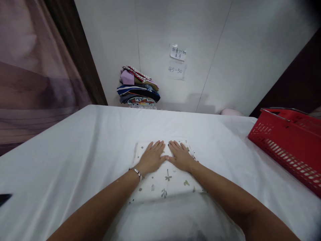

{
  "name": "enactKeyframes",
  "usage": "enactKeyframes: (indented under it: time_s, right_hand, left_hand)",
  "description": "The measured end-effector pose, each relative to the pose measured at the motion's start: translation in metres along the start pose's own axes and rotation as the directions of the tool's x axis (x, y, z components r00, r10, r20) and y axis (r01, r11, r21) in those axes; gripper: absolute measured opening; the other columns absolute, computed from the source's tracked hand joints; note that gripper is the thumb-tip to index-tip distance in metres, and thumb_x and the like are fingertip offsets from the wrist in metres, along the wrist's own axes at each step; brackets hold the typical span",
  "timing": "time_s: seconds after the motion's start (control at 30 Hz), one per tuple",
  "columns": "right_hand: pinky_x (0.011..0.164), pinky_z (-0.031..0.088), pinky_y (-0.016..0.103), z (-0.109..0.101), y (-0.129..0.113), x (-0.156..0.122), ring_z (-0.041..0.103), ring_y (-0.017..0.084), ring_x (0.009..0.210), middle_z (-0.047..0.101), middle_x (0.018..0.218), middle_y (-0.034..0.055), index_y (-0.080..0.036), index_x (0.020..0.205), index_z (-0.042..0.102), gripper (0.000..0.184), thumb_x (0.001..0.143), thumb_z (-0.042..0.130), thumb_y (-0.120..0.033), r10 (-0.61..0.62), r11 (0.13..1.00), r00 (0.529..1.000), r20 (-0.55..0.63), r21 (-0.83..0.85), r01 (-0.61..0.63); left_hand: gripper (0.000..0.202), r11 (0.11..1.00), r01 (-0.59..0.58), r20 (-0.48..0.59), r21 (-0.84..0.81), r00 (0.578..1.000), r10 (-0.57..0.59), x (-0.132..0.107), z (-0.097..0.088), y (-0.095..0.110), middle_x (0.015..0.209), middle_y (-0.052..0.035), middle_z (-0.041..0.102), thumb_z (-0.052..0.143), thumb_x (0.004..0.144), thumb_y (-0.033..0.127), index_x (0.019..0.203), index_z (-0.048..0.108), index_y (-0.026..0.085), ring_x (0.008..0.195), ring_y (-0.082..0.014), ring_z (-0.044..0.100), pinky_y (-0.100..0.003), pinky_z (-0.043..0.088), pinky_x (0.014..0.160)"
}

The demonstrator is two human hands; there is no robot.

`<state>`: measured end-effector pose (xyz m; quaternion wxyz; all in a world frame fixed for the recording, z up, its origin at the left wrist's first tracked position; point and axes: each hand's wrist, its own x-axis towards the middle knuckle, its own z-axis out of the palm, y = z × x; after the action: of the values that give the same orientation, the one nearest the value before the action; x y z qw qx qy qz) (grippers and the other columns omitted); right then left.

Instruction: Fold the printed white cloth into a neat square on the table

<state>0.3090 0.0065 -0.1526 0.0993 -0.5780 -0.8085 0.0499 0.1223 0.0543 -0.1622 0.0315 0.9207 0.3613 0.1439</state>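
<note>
A folded cream cloth (165, 185) with small leaf prints lies on the white-covered table (75, 147) right in front of me. My left hand (151, 157) rests flat on its far half, fingers stretched out and together, a silver bracelet at the wrist. My right hand (179, 155) lies flat beside it, thumbs almost touching. Both palms press down on the cloth and hold nothing.
A red plastic basket (288, 140) with metal handles sits at the table's right edge. A stack of folded colourful clothes (138, 88) stands at the far edge against the white wall, below two paper notes (177, 62). A dark object (4, 198) pokes in at far left.
</note>
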Motion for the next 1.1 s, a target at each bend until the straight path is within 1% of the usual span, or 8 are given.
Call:
enactKeyframes:
  time_s: [0.13,0.3,0.37,0.5,0.67,0.9,1.0,1.1]
  right_hand:
    - [0.110,0.012,0.050,0.004,0.005,0.001,0.015,0.026,0.139,0.020,0.151,0.0111,-0.016,0.143,0.027,0.070,0.089,0.024,-0.061,0.002,1.000,1.000,0.005,0.006,-0.002]
    - [0.110,0.011,0.048,-0.005,0.004,0.001,0.013,0.026,0.139,0.018,0.151,0.0107,-0.016,0.143,0.026,0.069,0.090,0.024,-0.060,-0.006,0.999,0.999,0.045,0.042,0.004]
    - [0.110,0.010,0.048,-0.008,0.007,0.001,0.012,0.027,0.139,0.017,0.151,0.0118,-0.015,0.143,0.025,0.071,0.089,0.025,-0.060,0.033,0.999,0.998,0.050,0.031,-0.035]
    - [0.110,0.009,0.048,-0.007,0.024,-0.003,0.012,0.030,0.139,0.019,0.150,0.0175,-0.009,0.143,0.025,0.077,0.087,0.027,-0.062,0.202,0.978,0.979,0.012,-0.052,-0.202]
    - [0.110,0.009,0.047,-0.001,0.035,-0.004,0.013,0.029,0.139,0.020,0.150,0.0162,-0.009,0.142,0.025,0.078,0.087,0.023,-0.064,0.194,0.978,0.981,0.003,-0.075,-0.193]
    - [0.110,0.004,0.044,-0.012,0.032,-0.009,0.006,0.027,0.140,0.013,0.152,0.0143,-0.010,0.144,0.020,0.079,0.087,0.022,-0.064,0.267,0.964,0.957,0.117,-0.047,-0.263]
    - [0.110,0.007,0.044,-0.012,0.037,-0.018,0.003,0.026,0.140,0.008,0.153,0.0119,-0.011,0.144,0.019,0.076,0.088,0.023,-0.062,0.320,0.947,0.943,0.091,-0.007,-0.321]
    - [0.109,0.014,0.039,-0.012,0.041,-0.023,0.001,0.024,0.140,0.008,0.153,0.0128,-0.009,0.144,0.020,0.074,0.089,0.026,-0.059,0.299,0.952,0.949,0.100,0.038,-0.304]
  left_hand:
    - [0.053,1.000,-0.005,0.016,0.000,1.000,0.005,0.000,-0.003,-0.001,0.145,-0.0089,0.035,0.033,0.091,0.044,0.138,0.035,0.019,0.136,-0.0221,0.025,-0.043,0.013,0.112]
    - [0.060,0.991,0.124,-0.040,0.054,0.992,-0.122,-0.006,-0.008,-0.008,0.146,-0.0121,0.032,0.034,0.089,0.051,0.136,0.038,0.015,0.137,-0.0272,0.020,-0.048,0.011,0.111]
    - [0.063,0.987,0.152,-0.031,0.050,0.988,-0.150,-0.009,-0.007,-0.010,0.146,-0.0128,0.032,0.032,0.088,0.054,0.137,0.037,0.014,0.137,-0.0282,0.021,-0.049,0.011,0.111]
    - [0.064,0.988,0.151,-0.011,0.028,0.988,-0.151,-0.010,-0.003,-0.013,0.147,-0.0117,0.031,0.029,0.089,0.055,0.138,0.035,0.016,0.137,-0.0277,0.022,-0.048,0.011,0.111]
    - [0.064,0.988,0.142,-0.022,0.052,0.990,-0.141,-0.009,0.000,-0.014,0.147,-0.0118,0.031,0.027,0.089,0.055,0.139,0.034,0.016,0.137,-0.0267,0.022,-0.047,0.010,0.111]
    - [0.066,0.979,0.171,0.048,0.111,0.983,-0.178,-0.009,-0.008,-0.008,0.149,-0.0097,0.027,0.023,0.090,0.055,0.140,0.032,0.014,0.138,-0.0252,0.018,-0.045,0.009,0.112]
    - [0.066,0.977,0.187,0.071,0.104,0.978,-0.194,-0.009,-0.011,-0.006,0.150,-0.0086,0.025,0.023,0.089,0.056,0.141,0.030,0.015,0.138,-0.0248,0.017,-0.044,0.009,0.112]
    - [0.067,0.977,0.193,0.087,0.086,0.976,-0.200,-0.009,-0.013,-0.005,0.150,-0.0088,0.024,0.025,0.089,0.056,0.141,0.030,0.014,0.139,-0.0249,0.016,-0.045,0.009,0.112]
